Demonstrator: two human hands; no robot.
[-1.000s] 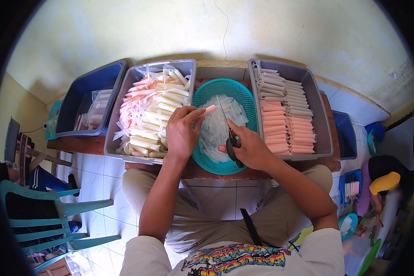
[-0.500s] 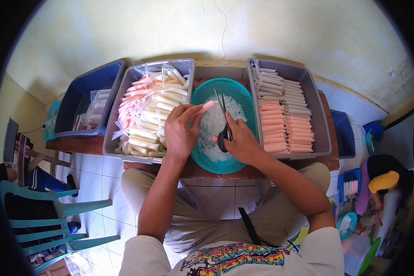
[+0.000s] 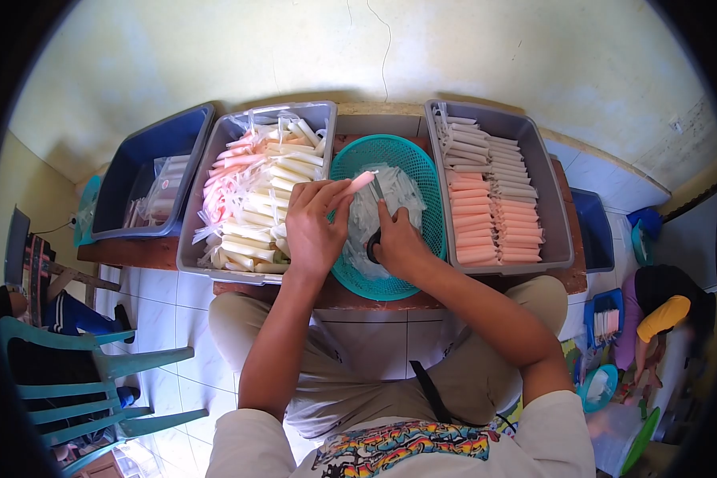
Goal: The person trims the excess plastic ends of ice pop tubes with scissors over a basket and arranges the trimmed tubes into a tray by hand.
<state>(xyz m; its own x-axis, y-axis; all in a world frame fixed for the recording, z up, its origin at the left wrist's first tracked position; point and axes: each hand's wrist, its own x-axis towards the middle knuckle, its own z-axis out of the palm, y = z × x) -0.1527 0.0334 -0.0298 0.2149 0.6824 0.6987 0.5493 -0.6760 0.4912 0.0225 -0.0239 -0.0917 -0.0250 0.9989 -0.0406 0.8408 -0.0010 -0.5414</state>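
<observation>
A slim pink ice pop in a clear plastic sleeve [image 3: 361, 182] is pinched between the thumb and fingers of my left hand [image 3: 315, 225], its end pointing up and right. My right hand [image 3: 403, 245] grips black-handled scissors [image 3: 378, 190], with the blades drawn close together at the tip of that ice pop. Whether the blades touch the plastic I cannot tell. Both hands are over a teal mesh basket [image 3: 432, 231] that holds clear plastic scraps [image 3: 406, 195]. Left of it stands a grey tub [image 3: 331, 119] of loose pink and cream ice pops with long plastic tails [image 3: 251, 211].
A second grey tub [image 3: 562, 199] on the right holds neat rows of pink and whitish ice pops [image 3: 474, 219]. A dark blue bin [image 3: 123, 171] with packed bags stands far left. Beside the bench is a green plastic chair [image 3: 95, 362]. Another person [image 3: 665, 307] bends over at the right.
My right hand has moved slightly left and down, and the scissor blades have gone from spread to nearly together at the ice pop's tip. My left hand has barely moved.
</observation>
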